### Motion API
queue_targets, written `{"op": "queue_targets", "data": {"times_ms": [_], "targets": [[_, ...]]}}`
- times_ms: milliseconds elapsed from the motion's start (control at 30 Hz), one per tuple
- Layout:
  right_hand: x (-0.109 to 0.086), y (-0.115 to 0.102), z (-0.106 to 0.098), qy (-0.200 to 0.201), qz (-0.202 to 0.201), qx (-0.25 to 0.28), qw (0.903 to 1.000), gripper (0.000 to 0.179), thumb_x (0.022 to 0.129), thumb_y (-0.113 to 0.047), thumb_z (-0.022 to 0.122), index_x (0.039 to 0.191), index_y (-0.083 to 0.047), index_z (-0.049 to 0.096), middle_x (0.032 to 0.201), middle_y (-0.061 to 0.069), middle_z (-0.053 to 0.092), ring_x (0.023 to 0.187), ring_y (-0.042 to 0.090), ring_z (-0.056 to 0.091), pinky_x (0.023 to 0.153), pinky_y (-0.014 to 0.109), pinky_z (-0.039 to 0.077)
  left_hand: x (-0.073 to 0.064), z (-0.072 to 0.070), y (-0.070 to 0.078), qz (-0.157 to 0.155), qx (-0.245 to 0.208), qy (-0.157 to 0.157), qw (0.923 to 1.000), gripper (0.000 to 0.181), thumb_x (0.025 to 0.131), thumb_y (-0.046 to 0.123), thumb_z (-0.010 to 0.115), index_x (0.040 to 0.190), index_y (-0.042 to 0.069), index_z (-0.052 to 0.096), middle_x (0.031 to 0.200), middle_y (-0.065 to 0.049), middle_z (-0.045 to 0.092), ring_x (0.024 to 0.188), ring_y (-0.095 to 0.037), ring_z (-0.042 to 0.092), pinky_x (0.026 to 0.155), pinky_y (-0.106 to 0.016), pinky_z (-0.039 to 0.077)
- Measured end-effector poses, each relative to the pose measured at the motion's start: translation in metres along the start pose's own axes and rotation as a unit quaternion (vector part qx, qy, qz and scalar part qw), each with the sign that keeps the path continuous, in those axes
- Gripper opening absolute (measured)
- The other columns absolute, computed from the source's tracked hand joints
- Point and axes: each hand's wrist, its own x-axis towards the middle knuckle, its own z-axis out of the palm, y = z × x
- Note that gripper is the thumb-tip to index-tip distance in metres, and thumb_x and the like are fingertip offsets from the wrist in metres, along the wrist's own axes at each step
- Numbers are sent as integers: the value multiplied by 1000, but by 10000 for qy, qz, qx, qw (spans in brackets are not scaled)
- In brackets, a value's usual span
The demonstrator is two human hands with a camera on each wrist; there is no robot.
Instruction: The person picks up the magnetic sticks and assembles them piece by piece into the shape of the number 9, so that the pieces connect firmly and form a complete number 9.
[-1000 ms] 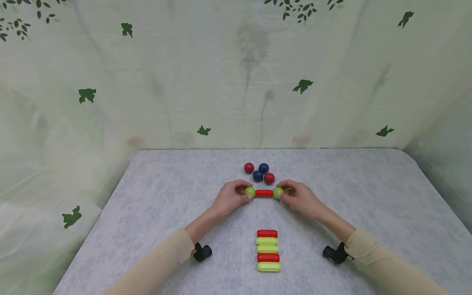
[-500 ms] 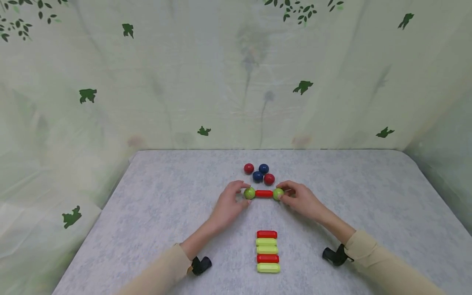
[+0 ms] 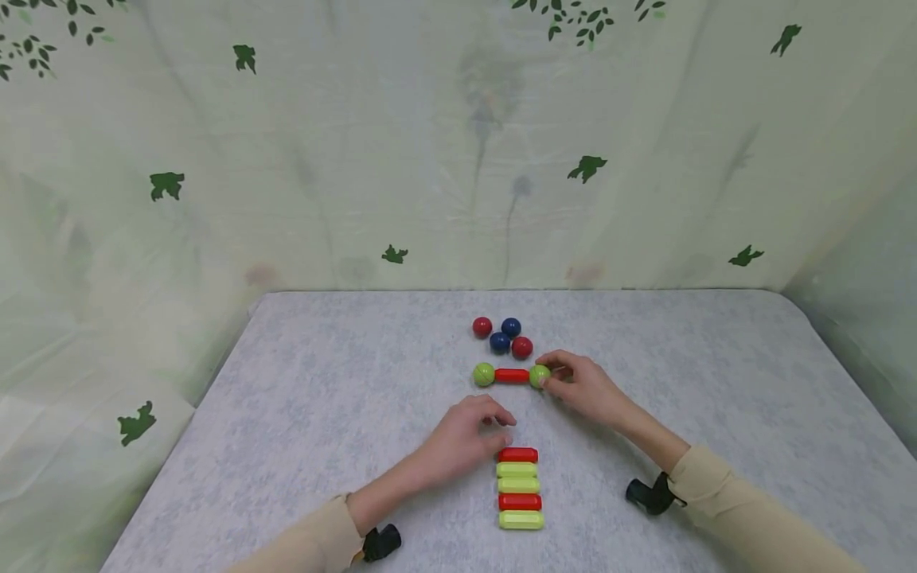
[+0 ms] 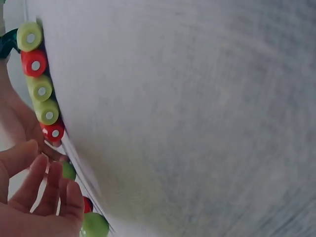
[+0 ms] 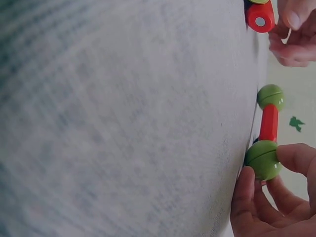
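Observation:
A red rod (image 3: 512, 376) lies between two green balls, joined end to end. My right hand (image 3: 583, 387) pinches the right green ball (image 5: 263, 160) between thumb and fingers. The left green ball (image 3: 484, 375) rests on the table, untouched. My left hand (image 3: 469, 436) is over the table just left of the far end of a row of rods, fingers loosely bent with nothing between them. Nearest to it is a red rod (image 3: 518, 454); whether the thumb touches it I cannot tell. In the left wrist view, pale discs show on the ends of the rods, such as the yellow-green rod (image 4: 30, 38).
Behind the joined piece sit two red balls, one at the left (image 3: 482, 327), and two blue balls, one at the back (image 3: 511, 327). More rods, red and yellow-green (image 3: 520, 520), lie side by side toward the front. A printed cloth (image 3: 430, 159) hangs behind the table (image 3: 322, 358).
My left hand has let go of the left green ball and moved back toward me, to the row of rods. The right hand has kept its hold on the right green ball.

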Motion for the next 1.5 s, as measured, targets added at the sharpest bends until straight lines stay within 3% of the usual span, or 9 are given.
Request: {"op": "queue_targets", "data": {"times_ms": [100,267,500,733,900,1067,1233,1367,1500], "targets": [[0,0,-1,-34,-70,13,10000,31,94,-14,64,124,-7,62,116,7,63,95,22,58,78,32,52,2,3,-1,-35,-49,-445,9990,15,89,15,72,104,15,73,94,12,63,89,-11,55,80,-27,47],[0,1,-2,-38,-182,37,9998,31,94,-13,63,124,-6,62,116,7,64,95,21,59,78,33,52,5,6,-2,-18,13,-918,9958,13,90,19,72,103,15,74,91,14,59,83,-5,54,75,-23,46],[0,1,-2,-10,-249,8,9997,30,94,-13,64,124,-6,62,116,7,64,94,21,59,78,33,52,7,8,0,250,296,-1183,9922,12,91,15,70,102,14,75,91,13,56,84,-3,53,74,-20,46],[0,1,-2,-31,-245,41,9997,31,94,-13,63,124,-6,62,116,7,64,95,21,59,78,33,52,5,5,0,124,195,-916,9955,10,96,14,64,102,17,71,95,14,59,89,-5,54,82,-26,46],[0,2,-2,-16,-219,35,9998,30,94,-13,64,123,-6,62,116,7,64,94,21,59,78,33,51,4,-2,-2,-304,-97,-520,9981,13,97,15,63,108,20,68,100,14,61,93,-9,54,84,-30,46],[1,3,-2,-20,-210,-2,9998,30,94,-13,64,123,-6,62,115,7,64,94,21,59,78,32,52,4,-7,-9,-792,-636,36,9948,17,99,13,58,115,16,66,98,6,62,88,-16,55,77,-32,47],[1,3,-2,-40,-192,-10,9998,30,94,-13,64,123,-6,62,115,7,64,94,21,59,77,32,52,8,-11,-13,-1404,-1282,603,9799,23,102,10,52,121,6,63,95,-3,60,82,-17,54,71,-30,46],[1,2,-2,-41,-169,-12,9998,30,94,-14,64,123,-6,63,114,7,64,94,21,59,77,32,52,10,-14,-13,-1959,-1954,892,9568,28,102,10,49,127,-1,58,88,-7,61,68,-17,53,65,-28,45],[1,2,-1,-36,-164,-9,9999,30,94,-14,64,123,-6,62,114,7,64,94,21,58,77,32,51,11,-17,-14,-2223,-2625,1067,9329,31,103,8,46,130,-6,53,88,-11,62,64,-17,54,65,-28,46]]}}
